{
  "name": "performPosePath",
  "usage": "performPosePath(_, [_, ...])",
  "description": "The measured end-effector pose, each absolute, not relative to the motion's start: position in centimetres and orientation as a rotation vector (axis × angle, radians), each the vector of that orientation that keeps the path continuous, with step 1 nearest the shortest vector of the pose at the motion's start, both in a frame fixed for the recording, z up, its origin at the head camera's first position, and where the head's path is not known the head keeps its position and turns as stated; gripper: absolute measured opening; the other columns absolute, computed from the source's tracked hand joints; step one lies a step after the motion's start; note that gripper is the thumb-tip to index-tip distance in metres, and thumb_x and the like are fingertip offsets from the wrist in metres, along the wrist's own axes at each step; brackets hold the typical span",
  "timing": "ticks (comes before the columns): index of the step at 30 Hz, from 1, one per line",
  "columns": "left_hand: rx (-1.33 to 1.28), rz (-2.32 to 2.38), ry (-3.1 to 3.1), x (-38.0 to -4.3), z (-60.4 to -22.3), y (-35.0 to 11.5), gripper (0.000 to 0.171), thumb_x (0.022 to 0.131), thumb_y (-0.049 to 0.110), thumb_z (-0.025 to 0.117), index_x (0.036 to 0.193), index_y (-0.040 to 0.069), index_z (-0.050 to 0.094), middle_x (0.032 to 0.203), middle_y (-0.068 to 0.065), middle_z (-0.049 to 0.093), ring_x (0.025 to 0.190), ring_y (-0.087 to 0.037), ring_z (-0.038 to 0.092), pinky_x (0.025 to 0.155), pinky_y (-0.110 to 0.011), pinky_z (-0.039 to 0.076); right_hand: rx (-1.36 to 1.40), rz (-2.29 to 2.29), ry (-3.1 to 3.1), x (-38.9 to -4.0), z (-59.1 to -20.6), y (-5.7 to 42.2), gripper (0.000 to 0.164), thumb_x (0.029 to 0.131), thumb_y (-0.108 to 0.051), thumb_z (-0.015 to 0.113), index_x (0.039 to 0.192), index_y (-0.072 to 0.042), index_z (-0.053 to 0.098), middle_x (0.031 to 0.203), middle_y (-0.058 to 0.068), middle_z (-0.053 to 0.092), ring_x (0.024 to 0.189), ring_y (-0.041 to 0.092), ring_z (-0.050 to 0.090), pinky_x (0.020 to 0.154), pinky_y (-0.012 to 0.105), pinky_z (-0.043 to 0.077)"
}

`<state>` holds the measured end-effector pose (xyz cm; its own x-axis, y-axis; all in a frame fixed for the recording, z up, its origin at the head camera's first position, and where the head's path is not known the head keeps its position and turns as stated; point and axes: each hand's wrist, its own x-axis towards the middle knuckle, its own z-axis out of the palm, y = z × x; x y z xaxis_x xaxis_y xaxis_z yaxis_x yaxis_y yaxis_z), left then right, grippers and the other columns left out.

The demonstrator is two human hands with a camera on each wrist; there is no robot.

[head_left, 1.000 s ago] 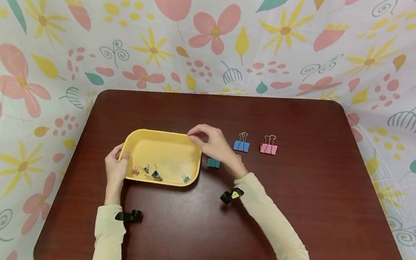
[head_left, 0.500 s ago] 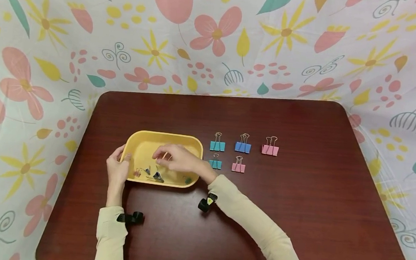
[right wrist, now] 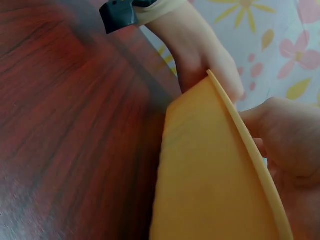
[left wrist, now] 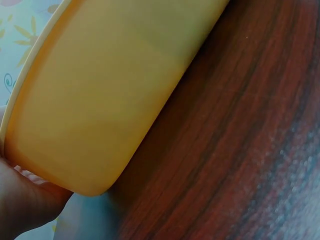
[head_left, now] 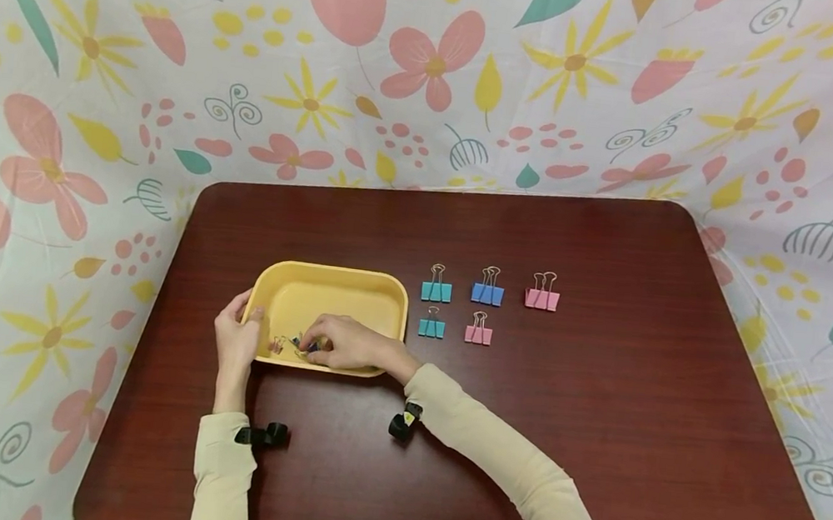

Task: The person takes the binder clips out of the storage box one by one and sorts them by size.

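My left hand grips the left end of a yellow plastic tray, thumb over the rim and fingers outside; the left wrist view shows the tray's outer wall. Inside the tray's near side, my right hand reaches down with curled fingers and pinches a dark binder clip between thumb and fingertips. A small pink binder clip and a small blue binder clip lie left of those fingers. In the right wrist view the tray wall partly hides the right hand.
Right of the tray stand two rows of binder clips on the dark wooden table: teal, blue and pink behind, smaller teal and pink in front. A patterned cloth hangs behind.
My right hand has moved left from the tray's far right corner into the tray and down to the dark binder clip. The left hand keeps its grip on the tray.
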<state>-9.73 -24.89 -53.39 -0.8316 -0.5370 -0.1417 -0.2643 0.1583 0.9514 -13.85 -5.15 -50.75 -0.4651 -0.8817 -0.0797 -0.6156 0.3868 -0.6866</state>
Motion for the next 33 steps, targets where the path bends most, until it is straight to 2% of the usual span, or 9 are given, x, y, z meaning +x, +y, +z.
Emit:
performPosePath(6, [0.785, -1.73, -2.2, -9.7, -53.5, -24.9, 0.034, 0.088, 0.005, 0.054, 0.121, 0.014, 0.06, 0.112, -0.013, 0.064, 0.085, -0.022, 0.062, 0.064, -0.021, 0.052, -1.259, -0.804, 2.229, -14.3, -50.8, -3.9, 0.022, 0.082, -0.023, 0.067, 0.101, -0.014, 0.069, 0.096, -0.004, 0.059, 0.086, 0.006, 0.056, 0.074, 0.014, 0.044])
performPosePath(12, [0.782, -1.73, -2.197, -9.7, -53.6, -25.0, 0.034, 0.089, 0.004, 0.054, 0.12, 0.013, 0.06, 0.111, -0.014, 0.065, 0.083, -0.021, 0.062, 0.063, -0.021, 0.052, -1.229, -0.83, 2.253, -14.3, -51.3, -3.3, 0.008, 0.086, -0.023, 0.062, 0.088, -0.017, 0.067, 0.084, -0.009, 0.061, 0.072, 0.002, 0.053, 0.067, 0.015, 0.043])
performPosePath(17, [0.781, -1.75, -2.208, -9.6, -53.6, -24.8, 0.034, 0.089, 0.005, 0.053, 0.122, 0.013, 0.059, 0.113, -0.013, 0.064, 0.088, -0.024, 0.061, 0.067, -0.022, 0.052, -1.156, -0.818, 2.347, -14.2, -51.3, -3.1, 0.015, 0.088, -0.024, 0.058, 0.074, -0.02, 0.058, 0.069, -0.012, 0.057, 0.063, 0.003, 0.048, 0.061, 0.017, 0.04])
performPosePath(24, [0.779, -1.737, -2.217, -9.5, -53.6, -24.7, 0.035, 0.09, 0.005, 0.052, 0.123, 0.013, 0.058, 0.111, -0.014, 0.064, 0.089, -0.025, 0.061, 0.066, -0.022, 0.051, -1.079, -1.006, 2.474, -14.5, -50.3, -2.4, 0.007, 0.086, -0.024, 0.062, 0.079, -0.022, 0.063, 0.074, -0.015, 0.064, 0.065, -0.001, 0.055, 0.062, 0.016, 0.043])
performPosePath(30, [0.753, -1.688, -2.24, -9.6, -53.7, -24.7, 0.035, 0.089, 0.005, 0.052, 0.123, 0.013, 0.058, 0.11, -0.014, 0.065, 0.087, -0.025, 0.061, 0.064, -0.021, 0.051, -0.989, -1.271, 2.54, -15.2, -48.5, -1.1, 0.006, 0.084, -0.022, 0.063, 0.08, -0.019, 0.065, 0.075, -0.012, 0.065, 0.074, 0.001, 0.058, 0.073, 0.03, 0.048])
performPosePath(33, [0.745, -1.676, -2.247, -9.7, -53.7, -24.8, 0.036, 0.089, 0.005, 0.052, 0.123, 0.013, 0.058, 0.11, -0.014, 0.065, 0.087, -0.025, 0.061, 0.064, -0.021, 0.051, -0.925, -1.387, 2.57, -15.7, -47.7, -0.3, 0.004, 0.083, -0.022, 0.064, 0.081, -0.019, 0.065, 0.075, -0.012, 0.065, 0.074, 0.0, 0.058, 0.075, 0.031, 0.049])
